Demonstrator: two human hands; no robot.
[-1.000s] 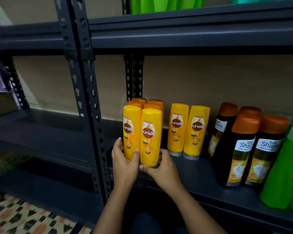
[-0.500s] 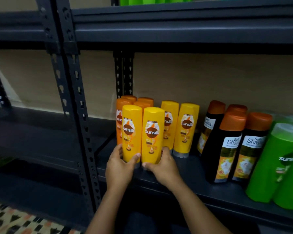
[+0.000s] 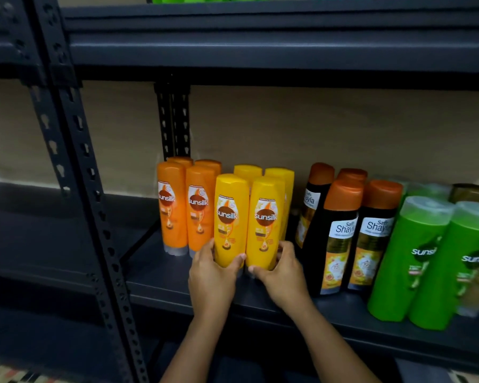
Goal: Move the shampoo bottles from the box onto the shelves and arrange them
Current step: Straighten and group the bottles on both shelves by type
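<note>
Hands work low on the shelf (image 3: 177, 275) in the head view. The left hand (image 3: 212, 275) curls around the foot of one yellow bottle (image 3: 231, 219), and the right hand (image 3: 281, 272) around the foot of its neighbour (image 3: 266, 222). This low grip probably lets both slide upright, in line before two more yellow ones and beside the orange bottles (image 3: 186, 205).
</note>
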